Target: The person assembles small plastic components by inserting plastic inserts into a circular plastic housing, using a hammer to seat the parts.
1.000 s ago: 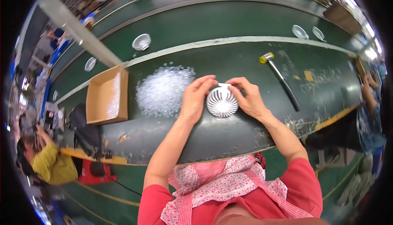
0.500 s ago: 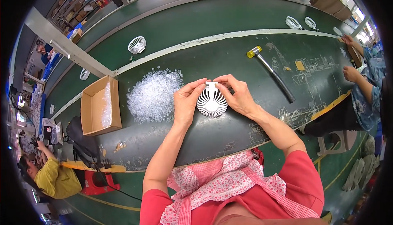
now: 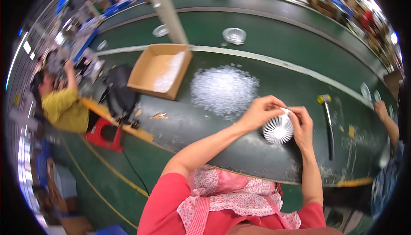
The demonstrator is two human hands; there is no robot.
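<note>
Between my hands is a white round part with radiating fins [image 3: 278, 131], like a finned lamp housing, resting on or just above the dark green bench. My left hand [image 3: 262, 114] pinches its upper end from the left, fingertips at the narrow top. From the other side my right hand [image 3: 303, 126] grips the same end, thumb and fingers meeting near the left fingertips. What small piece the fingertips may hold there is hidden. Left of the hands lies a heap of small clear plastic pieces [image 3: 223, 88]. A hammer with a yellow head [image 3: 327, 119] lies right of my right hand.
An open cardboard box [image 3: 139, 74] with clear pieces inside stands beyond the heap, beside a black bag [image 3: 121, 90]. Another white finned part [image 3: 234, 35] sits on the green conveyor [image 3: 274, 36]. A co-worker in yellow [image 3: 64, 111] is at left; another's arm [image 3: 387, 119] reaches in at right.
The whole view has swung toward the left, so the bench and my hands appear farther right. Both hands stay closed on the finned part's top end.
</note>
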